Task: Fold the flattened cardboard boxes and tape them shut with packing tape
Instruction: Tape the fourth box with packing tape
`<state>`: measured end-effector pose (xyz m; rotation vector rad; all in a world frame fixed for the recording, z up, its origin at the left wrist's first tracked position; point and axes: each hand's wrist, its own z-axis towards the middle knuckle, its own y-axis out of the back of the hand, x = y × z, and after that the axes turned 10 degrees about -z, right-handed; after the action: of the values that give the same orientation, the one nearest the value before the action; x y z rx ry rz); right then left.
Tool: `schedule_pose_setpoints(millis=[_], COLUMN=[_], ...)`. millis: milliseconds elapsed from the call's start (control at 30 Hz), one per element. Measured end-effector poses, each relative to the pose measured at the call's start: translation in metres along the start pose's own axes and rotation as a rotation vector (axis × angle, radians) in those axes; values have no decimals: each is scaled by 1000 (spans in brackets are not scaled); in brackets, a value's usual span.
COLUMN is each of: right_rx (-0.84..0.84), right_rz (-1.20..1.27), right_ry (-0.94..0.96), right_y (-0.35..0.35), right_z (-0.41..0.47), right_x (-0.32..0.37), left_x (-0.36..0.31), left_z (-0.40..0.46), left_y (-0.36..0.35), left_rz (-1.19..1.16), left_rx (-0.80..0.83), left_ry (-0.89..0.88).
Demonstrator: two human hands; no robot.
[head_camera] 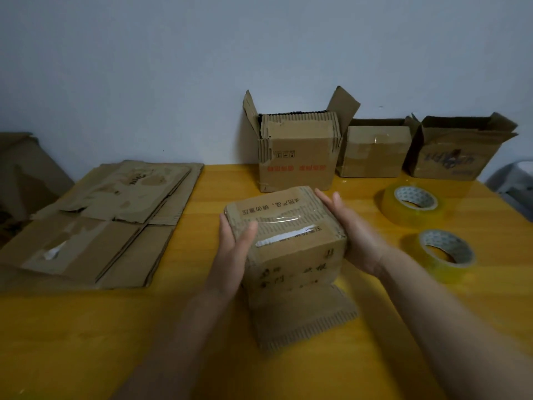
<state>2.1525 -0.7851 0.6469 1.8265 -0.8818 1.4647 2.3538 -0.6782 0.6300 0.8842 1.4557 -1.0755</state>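
1. Left hand (235, 243) fingers (248, 235), nearly straight, and right hand (350, 235) fingers, extended, are pressing opposite sides of the small taped box (291, 241).
2. The box is sitting at desk (86, 327) centre.
3. Two tape rolls (412, 206) are lying at 3 o'clock; flattened boxes (109, 223) at 9 o'clock.

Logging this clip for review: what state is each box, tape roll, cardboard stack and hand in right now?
Small box: folded, top taped, one flap splayed on the table.
Left hand: flat against its left side.
Right hand: flat against its right side.
Three back boxes: upright, flaps open.
Two tape rolls: lying flat.
Cardboard stack: still flattened.
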Motion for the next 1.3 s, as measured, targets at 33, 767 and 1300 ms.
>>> schedule_pose_setpoints(millis=[33,767,1300], right_rx=[-30,-206,-76], right_rz=[13,68,-1726], right_ry=[7,-286,336], right_y=[-5,-43,-69], right_z=[-4,-65,-74], right_x=[-5,-18,50], left_x=[-1,-17,-49], left_z=[-2,-36,-35], left_y=[-4,20,48], left_rz=[-40,912,304], left_rx=[1,-31,-607], left_ry=[39,-292,-411])
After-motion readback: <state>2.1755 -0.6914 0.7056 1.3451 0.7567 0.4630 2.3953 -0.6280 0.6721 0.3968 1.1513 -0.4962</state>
